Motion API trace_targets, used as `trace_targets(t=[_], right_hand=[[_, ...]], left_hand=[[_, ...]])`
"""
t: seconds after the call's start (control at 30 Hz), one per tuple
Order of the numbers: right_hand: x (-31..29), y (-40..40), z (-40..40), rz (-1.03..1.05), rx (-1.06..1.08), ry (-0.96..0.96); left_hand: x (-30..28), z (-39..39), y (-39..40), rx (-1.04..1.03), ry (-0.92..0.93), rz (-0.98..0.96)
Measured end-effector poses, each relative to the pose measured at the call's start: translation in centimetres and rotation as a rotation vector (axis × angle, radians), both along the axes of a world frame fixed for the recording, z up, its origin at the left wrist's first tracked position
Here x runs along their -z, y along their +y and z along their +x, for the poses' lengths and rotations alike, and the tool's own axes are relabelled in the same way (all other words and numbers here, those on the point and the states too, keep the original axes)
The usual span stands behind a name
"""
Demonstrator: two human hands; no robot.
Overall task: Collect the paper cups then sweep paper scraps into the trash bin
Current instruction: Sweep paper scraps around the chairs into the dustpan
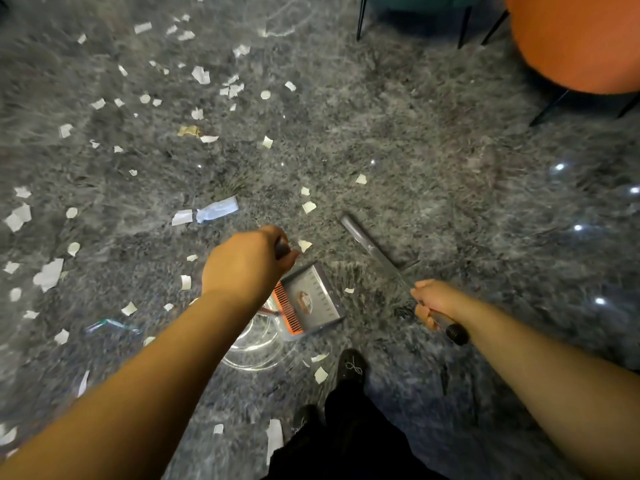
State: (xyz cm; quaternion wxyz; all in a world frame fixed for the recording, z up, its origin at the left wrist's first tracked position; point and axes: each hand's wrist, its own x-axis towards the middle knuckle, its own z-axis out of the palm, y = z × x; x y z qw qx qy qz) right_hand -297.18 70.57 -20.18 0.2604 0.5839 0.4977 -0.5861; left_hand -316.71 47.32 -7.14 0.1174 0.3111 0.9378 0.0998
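Several white paper scraps [201, 75] lie scattered over the grey speckled floor, mostly left and ahead. My left hand [247, 263] grips the dark top of a handle above a grey dustpan [313, 299] with an orange comb edge, which sits on the floor by my feet. My right hand [433, 301] grips a metal broom handle [375, 252] with a black end cap; the handle slants toward the floor ahead. The broom head is blurred. No paper cups or trash bin are visible.
An orange chair [575, 43] on thin black legs stands at the far right, with a teal seat's legs [360, 19] behind it. Clear plastic wrap [256, 348] lies under my left arm. My black shoe [351, 367] is beside the dustpan. A blue-white wrapper [218, 209] lies ahead.
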Motion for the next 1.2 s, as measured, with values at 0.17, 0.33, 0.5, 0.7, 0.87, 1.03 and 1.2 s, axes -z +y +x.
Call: trace_targets(t=[0.17,0.33,0.5,0.7,0.87,1.03,1.2], right_hand=[[-1.0,-3.0,0.9,-0.058,-0.082,-0.035],[-2.3,-6.9,2.4,-0.245,0.046,-0.048],[-3.7,-10.9,3.7,-0.383,0.302,0.039],[-6.1,-12.2,2.5,-0.270,0.305,0.087],[-7.6,-9.7,-0.4,-0.170,0.305,0.130],[-7.5,-6.3,-4.9,-0.087,0.298,0.168],[-6.5,-1.3,-9.7,-0.112,0.307,0.186]], left_hand=[[0.0,0.1,-0.5,0.017,0.022,0.003],[0.5,-0.6,-1.5,0.020,-0.003,0.035],[0.5,-1.0,-3.2,0.021,-0.030,0.061],[-0.4,-1.6,-6.2,-0.058,-0.062,0.068],[-2.1,-3.9,-7.7,-0.187,-0.033,0.105],[-2.9,-6.9,-8.1,-0.300,-0.026,0.086],[-2.6,-10.1,-6.4,-0.346,-0.024,0.069]])
